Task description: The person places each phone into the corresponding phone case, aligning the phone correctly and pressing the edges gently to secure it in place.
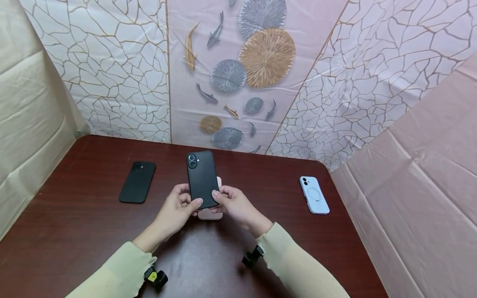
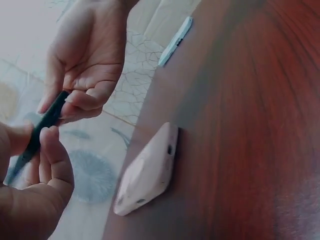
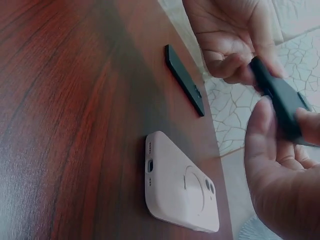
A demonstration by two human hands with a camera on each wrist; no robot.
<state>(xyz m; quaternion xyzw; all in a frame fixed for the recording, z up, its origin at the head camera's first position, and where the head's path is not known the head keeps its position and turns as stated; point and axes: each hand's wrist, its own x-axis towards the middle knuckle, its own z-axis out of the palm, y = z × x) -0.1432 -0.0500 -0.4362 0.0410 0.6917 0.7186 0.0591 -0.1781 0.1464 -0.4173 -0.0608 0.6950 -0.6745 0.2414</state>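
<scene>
Both hands hold a black phone (image 1: 203, 176) above the middle of the table, its back with the camera lenses turned to the head camera. My left hand (image 1: 174, 214) grips its lower left corner, thumb on the back and fingers behind. At the lower right edge, my right hand (image 1: 238, 205) pinches it the same way. Seen edge-on in the left wrist view, the black phone (image 2: 42, 127) is well off the table. Beneath it lies a pink phone (image 3: 180, 185) with a ring on its back and a port at its end, partly hidden in the head view.
Another black phone (image 1: 138, 182) lies back-up on the left of the dark red-brown table (image 1: 74, 231). On the right lies a light blue phone (image 1: 314, 195) with a ring on its back. Patterned cloth (image 1: 123, 82) hangs behind, and plain cloth walls flank both sides.
</scene>
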